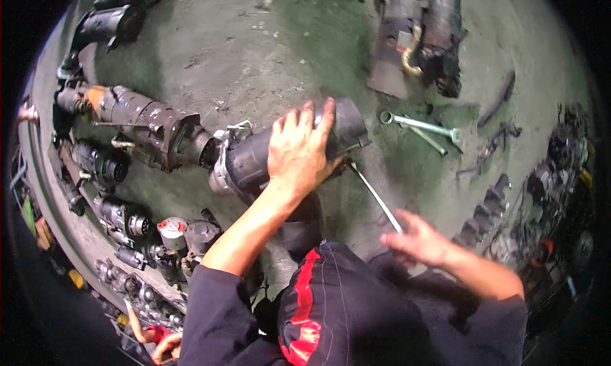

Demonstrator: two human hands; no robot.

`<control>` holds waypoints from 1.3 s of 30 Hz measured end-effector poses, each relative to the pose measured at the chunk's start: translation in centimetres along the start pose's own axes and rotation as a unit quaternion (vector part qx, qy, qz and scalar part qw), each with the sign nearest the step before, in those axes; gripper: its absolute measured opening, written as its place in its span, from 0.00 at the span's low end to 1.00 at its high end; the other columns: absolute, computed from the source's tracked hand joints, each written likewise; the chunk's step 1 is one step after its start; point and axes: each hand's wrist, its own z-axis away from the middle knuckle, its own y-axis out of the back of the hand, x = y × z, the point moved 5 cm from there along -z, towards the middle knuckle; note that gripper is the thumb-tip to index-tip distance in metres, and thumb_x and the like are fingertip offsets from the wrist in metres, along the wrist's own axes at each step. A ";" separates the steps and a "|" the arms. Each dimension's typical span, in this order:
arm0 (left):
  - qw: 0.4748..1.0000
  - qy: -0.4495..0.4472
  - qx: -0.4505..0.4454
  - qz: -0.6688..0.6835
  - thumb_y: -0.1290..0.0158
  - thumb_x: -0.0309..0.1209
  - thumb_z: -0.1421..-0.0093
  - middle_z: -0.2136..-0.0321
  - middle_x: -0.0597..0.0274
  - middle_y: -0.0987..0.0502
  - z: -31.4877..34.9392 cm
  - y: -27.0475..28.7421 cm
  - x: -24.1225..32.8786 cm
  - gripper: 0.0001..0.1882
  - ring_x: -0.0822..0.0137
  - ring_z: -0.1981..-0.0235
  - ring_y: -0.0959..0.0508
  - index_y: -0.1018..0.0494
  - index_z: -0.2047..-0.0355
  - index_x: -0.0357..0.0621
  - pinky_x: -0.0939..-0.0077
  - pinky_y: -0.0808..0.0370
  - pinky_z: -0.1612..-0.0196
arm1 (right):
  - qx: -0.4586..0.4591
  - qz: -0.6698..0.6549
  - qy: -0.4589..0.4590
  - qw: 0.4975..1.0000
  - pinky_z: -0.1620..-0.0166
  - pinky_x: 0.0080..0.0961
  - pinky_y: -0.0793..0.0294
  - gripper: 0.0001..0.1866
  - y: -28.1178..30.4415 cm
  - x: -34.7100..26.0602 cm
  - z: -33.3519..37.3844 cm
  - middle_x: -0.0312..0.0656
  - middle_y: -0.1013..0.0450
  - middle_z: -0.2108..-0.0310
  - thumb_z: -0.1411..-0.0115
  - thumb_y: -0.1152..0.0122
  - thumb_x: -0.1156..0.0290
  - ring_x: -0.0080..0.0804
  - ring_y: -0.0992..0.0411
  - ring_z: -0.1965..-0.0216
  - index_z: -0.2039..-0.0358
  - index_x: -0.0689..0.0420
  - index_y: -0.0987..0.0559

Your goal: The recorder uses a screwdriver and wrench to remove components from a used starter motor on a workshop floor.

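A dark cylindrical starter motor (347, 125) lies on its side in front of me, with a metal end housing and a loose wire at its left end. My left hand (296, 151) is pressed over the middle of its body, fingers and thumb gripping round it. Somewhat blurred, my right hand (417, 237) is closed on one end of a slim silver wrench (377, 197). The wrench slants up and left, and its far end meets the motor's lower right side. What it sits on there is too small to make out.
Two more wrenches (425, 125) lie crossed on the floor to the right. A larger starter motor (137, 111) is at the left, above rows of smaller motors (124, 216). Dirty motor units (417, 35) stand far right, and piled parts (547, 181) line the right side. Another person's arm (137, 324) shows lower left.
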 end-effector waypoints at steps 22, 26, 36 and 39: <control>0.999 -0.025 0.022 -0.025 0.31 0.53 0.58 0.44 0.49 0.28 -1.1 -0.8 1.1 0.52 0.52 0.46 0.27 0.38 0.35 0.48 0.56 0.31 0.45 | 0.382 0.356 0.291 0.802 0.72 0.50 0.26 0.22 1.5 13.0 -10.6 0.55 0.25 0.79 0.35 0.46 0.65 0.58 0.24 0.75 0.44 0.58 0.38; 0.999 -0.027 0.009 -0.030 0.30 0.53 0.58 0.45 0.47 0.27 -1.2 -0.7 1.7 0.52 0.50 0.48 0.27 0.38 0.36 0.46 0.54 0.32 0.44 | 0.295 0.289 0.251 0.876 0.72 0.49 0.27 0.26 2.3 9.4 -5.5 0.56 0.26 0.79 0.39 0.41 0.70 0.58 0.24 0.75 0.44 0.58 0.39; 0.998 -0.030 0.004 -0.058 0.31 0.53 0.58 0.42 0.51 0.29 -1.2 -0.8 1.8 0.54 0.52 0.45 0.27 0.40 0.34 0.47 0.57 0.32 0.42 | 0.346 0.437 0.415 0.719 0.75 0.43 0.22 0.34 -0.9 13.5 -9.3 0.52 0.25 0.61 0.42 0.41 0.71 0.50 0.23 0.76 0.35 0.53 0.39; 0.997 -0.037 0.014 -0.060 0.32 0.56 0.58 0.44 0.48 0.28 -1.1 -1.1 1.8 0.53 0.52 0.46 0.27 0.38 0.35 0.46 0.57 0.32 0.43 | 0.362 0.470 0.432 0.679 0.75 0.40 0.22 0.29 0.9 14.7 -12.3 0.49 0.27 0.59 0.42 0.41 0.69 0.47 0.23 0.76 0.39 0.46 0.32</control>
